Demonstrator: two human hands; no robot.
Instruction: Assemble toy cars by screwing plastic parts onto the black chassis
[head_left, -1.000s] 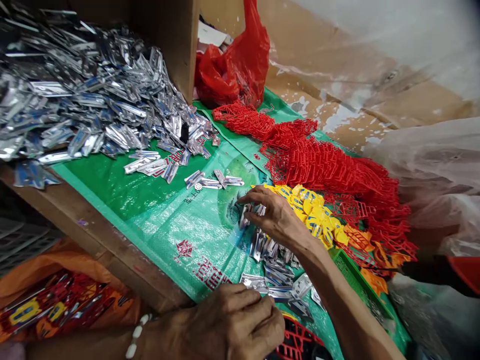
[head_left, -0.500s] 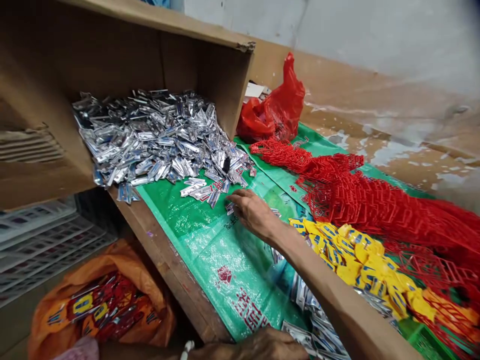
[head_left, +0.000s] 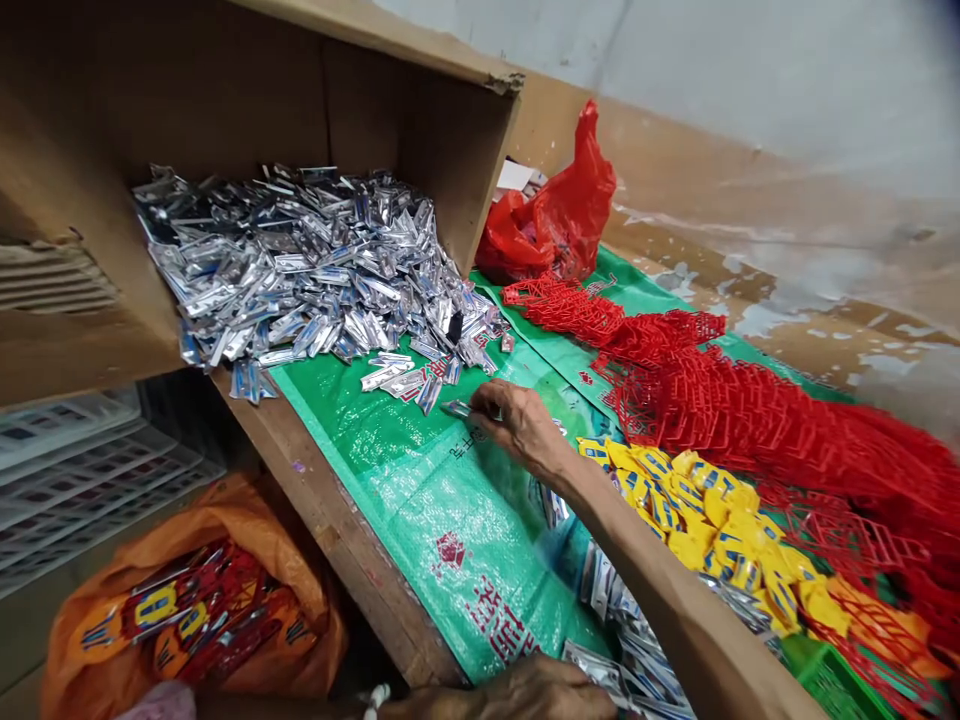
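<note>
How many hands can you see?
2. The right hand is over the green sheet, with a silver piece at its fingertips. The left hand is at the bottom edge, partly cut off.

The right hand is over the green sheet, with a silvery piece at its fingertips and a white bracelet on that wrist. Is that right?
Not quite: the head view shows the white bracelet on the wrist of the left hand. The right hand is indeed over the green sheet, with a silvery piece at its fingertips.
</note>
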